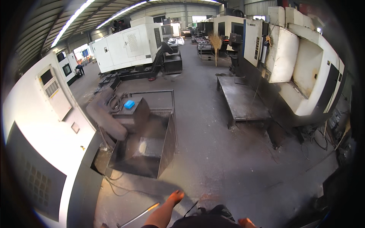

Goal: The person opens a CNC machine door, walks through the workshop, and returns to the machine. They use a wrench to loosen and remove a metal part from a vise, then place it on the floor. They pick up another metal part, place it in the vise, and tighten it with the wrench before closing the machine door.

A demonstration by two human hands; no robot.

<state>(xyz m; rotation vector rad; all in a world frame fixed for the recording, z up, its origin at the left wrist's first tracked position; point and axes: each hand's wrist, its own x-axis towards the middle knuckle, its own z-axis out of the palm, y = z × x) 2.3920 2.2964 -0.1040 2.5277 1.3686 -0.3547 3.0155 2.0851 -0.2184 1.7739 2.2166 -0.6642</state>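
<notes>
My left hand (pixel 176 197) reaches forward at the lower middle, its fingers curled into a loose fist with nothing visible in them. Beside that forearm, on its left, a thin pale rod with a yellow-orange end (pixel 141 214) slants across the lower edge, apart from the hand. Only part of my right hand (pixel 246 222) shows at the bottom edge; its fingers are blurred and cut off. Ahead of my left hand stands a dark open-topped metal bin (pixel 166 146) with pale residue inside. A blue box (pixel 129 104) sits on the dark housing behind the bin.
A white machine cabinet (pixel 42 125) flanks me on the left. A low dark metal table (pixel 243 97) stands right of the grey aisle floor (pixel 197 114), before a large white machine (pixel 285 53). Farther off are another white machine (pixel 125 47), an upright straw broom (pixel 215 42) and a bending person (pixel 80 69).
</notes>
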